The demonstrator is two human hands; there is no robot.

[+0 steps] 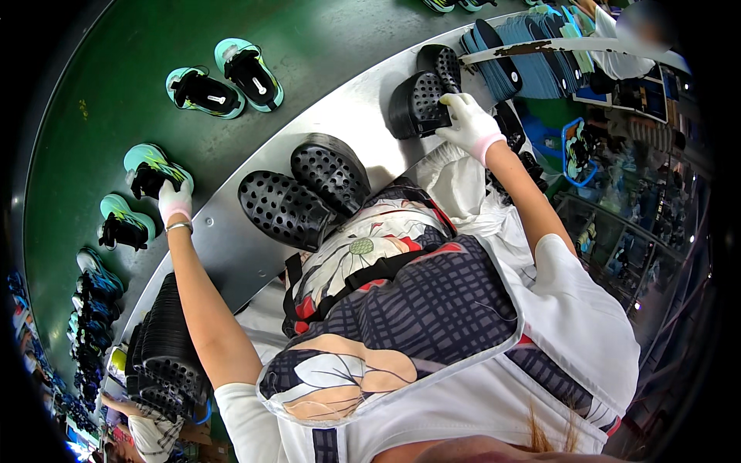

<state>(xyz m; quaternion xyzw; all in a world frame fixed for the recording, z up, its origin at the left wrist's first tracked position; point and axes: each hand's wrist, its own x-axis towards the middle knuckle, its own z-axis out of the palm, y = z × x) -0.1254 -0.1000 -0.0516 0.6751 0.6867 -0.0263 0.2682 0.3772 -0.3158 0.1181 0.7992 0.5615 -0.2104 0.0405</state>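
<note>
My left hand (176, 201), in a white glove, grips the heel end of a teal and black sneaker (150, 162) on the green surface. A matching sneaker (123, 222) stands just beside it, nearer me. Out to the right, my gloved right hand (471, 125) has its fingers closed on the edge of a black perforated shoe-shaped block (423, 104). Another such block (441, 63) leans behind that one. Directly before me, two more black perforated blocks (289, 204) (330, 170) lie side by side on the metal ledge; their near ends touch my patterned apron.
Another sneaker pair (251, 75) stands farther off on the green surface (324, 46). Stacked black blocks (166, 339) sit by my left arm. Blue and black insoles (525, 58) stand in rows at the far right, beside a curved rail (540, 48). Other people work at both sides.
</note>
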